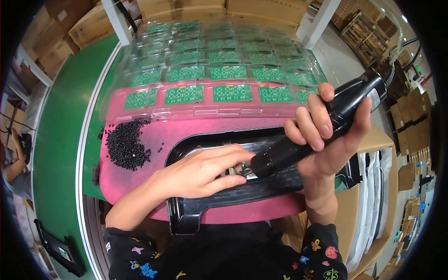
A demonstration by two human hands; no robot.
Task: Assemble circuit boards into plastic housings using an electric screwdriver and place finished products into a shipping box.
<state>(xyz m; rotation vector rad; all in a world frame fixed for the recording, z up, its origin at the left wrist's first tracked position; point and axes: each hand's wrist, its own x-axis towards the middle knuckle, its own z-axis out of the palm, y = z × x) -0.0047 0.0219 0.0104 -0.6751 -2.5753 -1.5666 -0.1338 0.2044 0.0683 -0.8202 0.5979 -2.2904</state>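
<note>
My right hand [326,126] is wrapped round a black electric screwdriver [298,144], which slants down to the left. Its wide nose is over a long black plastic housing [224,204]; the bit is hidden. Across the housing reaches my left hand [210,170], fingers stretched, thumb and forefinger apart. Between these two fingertips, beside the nose, small electronic parts with thin wires [241,169] show in part. Whether the fingertips press on them I cannot tell.
A pink mat [177,133] lies under the housing. Left on it is a heap of small black screws [126,147]. Clear plastic trays [210,111] with green circuit boards [232,93] fill the far side. At right stands a cardboard box [385,186] with white-wrapped pieces.
</note>
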